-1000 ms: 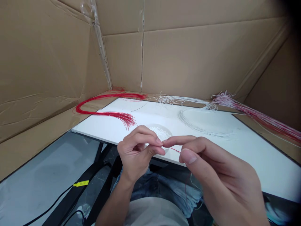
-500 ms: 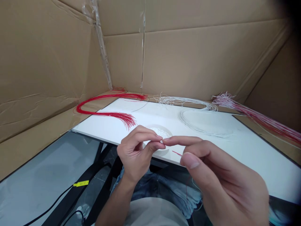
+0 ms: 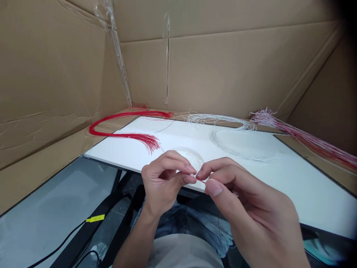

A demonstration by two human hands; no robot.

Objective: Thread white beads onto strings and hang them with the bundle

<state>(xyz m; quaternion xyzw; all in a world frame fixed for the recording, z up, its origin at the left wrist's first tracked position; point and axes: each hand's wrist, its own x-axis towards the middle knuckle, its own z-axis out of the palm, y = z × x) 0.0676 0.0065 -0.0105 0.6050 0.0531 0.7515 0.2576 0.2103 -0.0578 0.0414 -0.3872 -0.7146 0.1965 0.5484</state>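
My left hand (image 3: 164, 182) is closed in a pinch on a small white plastic piece (image 3: 192, 175), mostly covered by the thumb and fingertips. A thin red wire (image 3: 200, 181) runs from the thumb of my right hand (image 3: 251, 201) toward that piece. The wire's tip meets or nearly meets it; which of the two I cannot tell. My right hand is closed on the wire, its index finger near the left fingertips. Just behind both hands sits a shallow white dish (image 3: 202, 156) with many small white pieces (image 3: 189, 155), partly hidden by my left hand.
On the white tabletop (image 3: 279, 190), a bundle of red wires (image 3: 122, 134) curves at the left. White wires (image 3: 223, 120) lie at the back, and a pink-red bundle (image 3: 306, 136) lies at the right. Cardboard walls (image 3: 223, 67) surround the table. A yellow-tagged black cable (image 3: 69, 238) hangs lower left.
My right hand has moved left and brought the red wire up to the white piece. Its index finger has bent and drawn back slightly from the left fingertips. My left hand keeps its pinch.
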